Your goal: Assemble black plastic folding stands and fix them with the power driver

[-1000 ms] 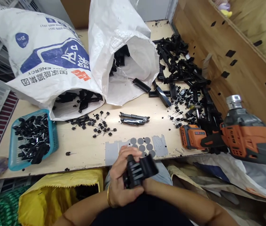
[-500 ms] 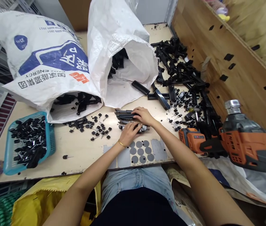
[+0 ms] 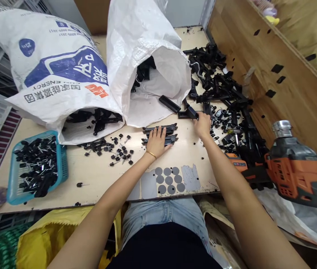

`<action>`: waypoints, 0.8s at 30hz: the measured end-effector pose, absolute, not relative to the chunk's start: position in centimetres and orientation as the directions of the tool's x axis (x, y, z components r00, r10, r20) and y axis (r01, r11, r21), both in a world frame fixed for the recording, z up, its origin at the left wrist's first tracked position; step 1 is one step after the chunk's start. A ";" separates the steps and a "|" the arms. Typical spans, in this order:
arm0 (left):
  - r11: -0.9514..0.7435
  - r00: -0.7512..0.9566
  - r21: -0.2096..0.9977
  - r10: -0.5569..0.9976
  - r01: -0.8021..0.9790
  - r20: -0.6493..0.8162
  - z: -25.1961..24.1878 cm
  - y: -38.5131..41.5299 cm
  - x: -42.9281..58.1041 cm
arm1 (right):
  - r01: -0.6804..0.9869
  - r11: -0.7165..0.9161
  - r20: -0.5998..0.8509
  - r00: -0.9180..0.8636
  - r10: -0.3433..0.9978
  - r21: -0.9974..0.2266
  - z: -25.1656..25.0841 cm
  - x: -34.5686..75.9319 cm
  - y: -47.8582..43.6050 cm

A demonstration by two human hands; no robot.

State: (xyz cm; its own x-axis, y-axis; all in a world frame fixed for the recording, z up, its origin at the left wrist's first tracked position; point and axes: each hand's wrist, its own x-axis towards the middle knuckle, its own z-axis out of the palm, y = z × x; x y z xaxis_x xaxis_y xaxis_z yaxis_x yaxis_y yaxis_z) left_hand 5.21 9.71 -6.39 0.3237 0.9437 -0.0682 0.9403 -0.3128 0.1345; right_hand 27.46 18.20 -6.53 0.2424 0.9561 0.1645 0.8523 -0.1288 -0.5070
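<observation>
My left hand lies flat with fingers stretched out over two long black plastic parts, which rest side by side on the table. These parts have small knob-like ends, and my fingers cover their middle. To the right, my right hand is closed round the near end of a black plastic bar. That bar lies across another dark piece, and my fingertips are partly hidden. Just beyond it, a black channel-shaped piece leans at the mouth of the white sack.
A blue basket of black-headed screws stands at left, with loose screws beside it. A printed sack lies behind. Black parts heap along the wooden board. An orange power drill is at right; grey round stickers lie near the front edge.
My right hand has left the parts in the middle and moved right to the black bar. My left hand has shifted up and flattened over the two parts.
</observation>
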 end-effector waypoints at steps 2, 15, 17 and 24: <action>-0.347 0.359 0.128 0.930 0.929 -0.077 -6.3 10.5 5.2 | 0.753 -0.062 0.233 0.279 0.932 -0.655 -6.4 27.8 17.5; 0.063 -0.148 0.313 0.955 0.948 0.256 -4.8 14.0 -11.4 | 0.024 -0.174 -0.170 0.110 0.979 -0.984 -10.0 25.6 -3.1; 0.133 -0.157 0.221 0.983 0.966 0.097 -4.7 15.7 -14.6 | 0.076 -0.173 -0.167 0.088 0.982 -0.982 -10.5 25.7 -4.0; -0.004 0.006 0.024 0.996 1.000 -0.094 -2.2 15.9 -15.2 | 0.235 -0.116 -0.112 0.031 0.993 -0.965 -9.7 25.9 -3.7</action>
